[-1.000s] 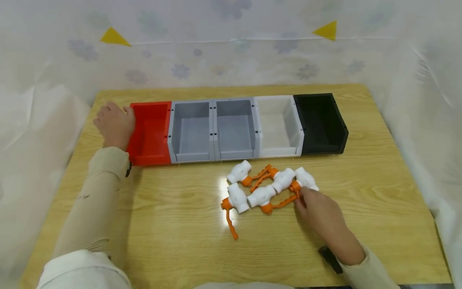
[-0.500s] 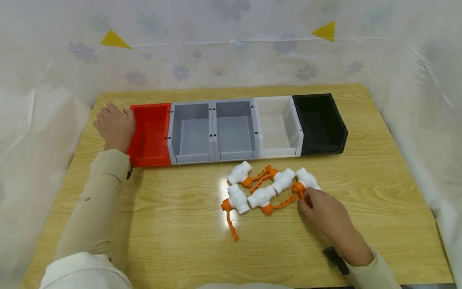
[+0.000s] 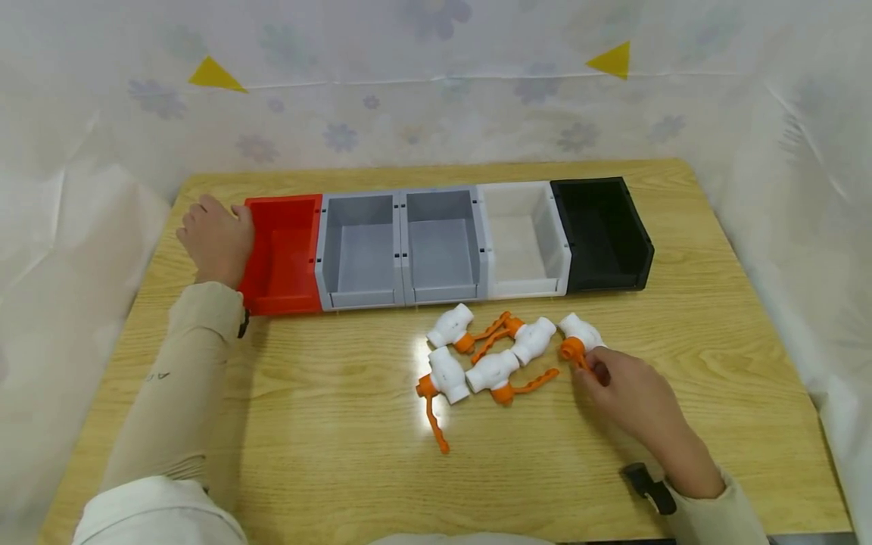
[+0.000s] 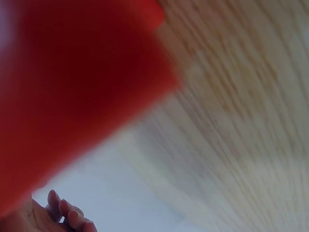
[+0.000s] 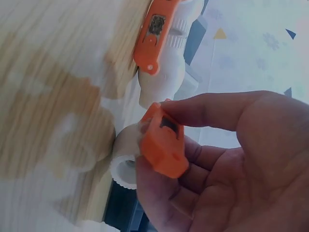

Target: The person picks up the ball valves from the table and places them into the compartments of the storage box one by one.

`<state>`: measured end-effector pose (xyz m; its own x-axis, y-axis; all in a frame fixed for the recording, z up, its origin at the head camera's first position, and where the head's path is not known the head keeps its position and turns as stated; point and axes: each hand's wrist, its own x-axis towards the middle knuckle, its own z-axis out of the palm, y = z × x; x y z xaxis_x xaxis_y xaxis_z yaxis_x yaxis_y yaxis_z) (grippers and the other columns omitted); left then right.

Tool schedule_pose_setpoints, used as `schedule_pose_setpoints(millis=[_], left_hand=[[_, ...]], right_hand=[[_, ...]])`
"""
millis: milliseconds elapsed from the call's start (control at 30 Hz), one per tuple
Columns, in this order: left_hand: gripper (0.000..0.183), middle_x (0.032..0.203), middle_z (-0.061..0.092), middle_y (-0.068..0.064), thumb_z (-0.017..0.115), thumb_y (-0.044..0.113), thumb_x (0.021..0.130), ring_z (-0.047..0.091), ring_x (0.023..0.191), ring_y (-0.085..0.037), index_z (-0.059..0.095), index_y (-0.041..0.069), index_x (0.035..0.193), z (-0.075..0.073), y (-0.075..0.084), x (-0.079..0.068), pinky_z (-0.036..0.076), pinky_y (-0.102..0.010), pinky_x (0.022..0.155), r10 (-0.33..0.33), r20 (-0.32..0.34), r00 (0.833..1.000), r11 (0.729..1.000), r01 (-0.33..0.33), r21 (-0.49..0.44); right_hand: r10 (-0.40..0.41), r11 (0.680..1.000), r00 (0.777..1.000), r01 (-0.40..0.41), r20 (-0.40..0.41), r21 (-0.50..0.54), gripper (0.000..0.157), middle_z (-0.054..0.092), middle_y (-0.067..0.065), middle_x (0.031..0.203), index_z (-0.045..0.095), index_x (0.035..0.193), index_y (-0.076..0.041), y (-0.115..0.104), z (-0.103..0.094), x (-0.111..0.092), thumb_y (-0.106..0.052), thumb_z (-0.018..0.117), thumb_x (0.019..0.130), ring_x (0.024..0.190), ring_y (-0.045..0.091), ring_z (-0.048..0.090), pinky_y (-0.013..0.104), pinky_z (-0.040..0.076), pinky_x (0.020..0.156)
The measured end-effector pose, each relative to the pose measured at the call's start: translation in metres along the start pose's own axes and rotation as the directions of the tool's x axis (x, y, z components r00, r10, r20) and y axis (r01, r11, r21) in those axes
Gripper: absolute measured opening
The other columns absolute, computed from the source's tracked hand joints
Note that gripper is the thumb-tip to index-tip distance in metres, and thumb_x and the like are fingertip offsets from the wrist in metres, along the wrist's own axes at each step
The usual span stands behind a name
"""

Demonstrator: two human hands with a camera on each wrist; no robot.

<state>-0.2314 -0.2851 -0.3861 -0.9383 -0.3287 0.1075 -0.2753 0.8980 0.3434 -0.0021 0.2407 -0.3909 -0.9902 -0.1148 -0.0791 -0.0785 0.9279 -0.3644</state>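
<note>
My right hand (image 3: 636, 393) pinches the orange handle of a white ball valve (image 3: 580, 331) between thumb and fingers, at the right of a group of similar valves. The right wrist view shows the orange handle (image 5: 164, 142) held in the fingers and one open end of the white body. My left hand (image 3: 216, 233) rests against the left side of the red bin (image 3: 281, 306), its thumb at the rim. In the left wrist view a blurred red wall hides most of that hand, and its loosely bent fingers (image 4: 72, 215) show at the lower left.
Several more white valves (image 3: 450, 375) with orange handles lie together on the wooden table (image 3: 327, 454). Behind them, joined in a row with the red bin, stand two grey bins (image 3: 364, 299), a white bin (image 3: 527, 288) and a black bin (image 3: 609, 281). Pale sheeting surrounds the table.
My right hand has shifted slightly right and toward me, and the held valve has turned, its handle swinging away from the neighbouring valve. My left hand stays in place.
</note>
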Motion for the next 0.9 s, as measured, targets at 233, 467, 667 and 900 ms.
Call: schedule_pose_setpoints(millis=[233,467,667,900], left_hand=[[0.059,0.116,0.044,-0.035,0.017,0.035,0.096,0.040,0.104,-0.052,0.036,-0.015,0.122,0.000,-0.002,0.001,0.027,-0.062,0.089,-0.009,0.019,1.000,1.000,0.009,0.012],[0.060,0.113,0.045,-0.035,0.017,0.036,0.096,0.041,0.104,-0.052,0.036,-0.015,0.121,0.000,-0.002,0.000,0.028,-0.063,0.089,-0.018,0.032,0.999,1.000,0.017,0.008],[0.057,0.110,0.046,-0.034,0.018,0.035,0.096,0.042,0.101,-0.051,0.038,-0.014,0.118,0.001,-0.002,0.001,0.029,-0.062,0.087,-0.019,0.029,0.999,1.000,0.018,0.017],[0.055,0.108,0.046,-0.033,0.019,0.034,0.096,0.042,0.100,-0.051,0.038,-0.013,0.117,0.004,-0.003,0.003,0.029,-0.062,0.086,-0.015,0.012,1.000,1.000,0.015,0.009]], right_hand=[[0.020,0.997,1.000,-0.020,0.002,0.077,0.013,0.055,-0.005,0.068,0.062,0.083,-0.013,0.007,-0.008,-0.001,-0.025,0.065,0.087,0.059,0.012,0.048,0.030,0.039,0.055],[0.033,0.988,0.998,-0.040,0.053,0.147,0.022,0.051,-0.002,0.065,0.062,0.088,-0.010,0.012,-0.020,-0.003,-0.031,0.056,0.092,0.056,0.013,0.043,0.027,0.035,0.049],[0.017,0.989,1.000,-0.020,0.022,0.145,0.018,0.056,-0.002,0.071,0.062,0.094,-0.007,0.014,-0.032,-0.003,-0.024,0.059,0.091,0.059,0.012,0.046,0.027,0.037,0.050],[-0.004,0.994,0.999,0.009,-0.052,0.108,0.017,0.058,0.000,0.072,0.062,0.097,-0.004,0.019,-0.049,0.002,-0.020,0.060,0.091,0.060,0.012,0.048,0.026,0.037,0.047]])
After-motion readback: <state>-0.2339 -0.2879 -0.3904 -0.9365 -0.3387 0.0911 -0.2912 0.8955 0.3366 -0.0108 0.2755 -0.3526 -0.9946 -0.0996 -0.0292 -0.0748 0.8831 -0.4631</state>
